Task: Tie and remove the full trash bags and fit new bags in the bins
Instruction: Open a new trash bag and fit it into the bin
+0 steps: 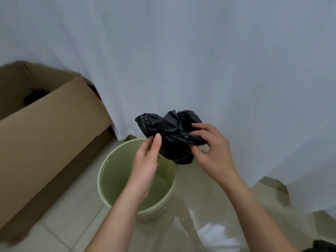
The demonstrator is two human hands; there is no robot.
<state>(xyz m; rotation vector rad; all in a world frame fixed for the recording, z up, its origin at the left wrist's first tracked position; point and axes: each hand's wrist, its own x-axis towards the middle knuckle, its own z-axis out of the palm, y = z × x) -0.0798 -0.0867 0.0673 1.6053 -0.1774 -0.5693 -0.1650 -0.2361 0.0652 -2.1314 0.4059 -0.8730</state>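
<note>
Pale green bin [109, 180] stands on the tiled floor [60, 220], unlined, interior bare. Crumpled black trash bag [171, 133] is held above the bin's far rim, clear of it. Left hand [147, 160] pinches the bag's near-left edge, thumb upright against the plastic. Right hand [212, 151] grips the bag's right side, fingers curled into the folds. Open cardboard box [47, 135] sits left of the bin. White curtain [181, 60] hangs behind the bin.

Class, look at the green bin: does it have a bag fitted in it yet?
No. The bin shows bare walls; both hands hold the crumpled black bag above it.
</note>
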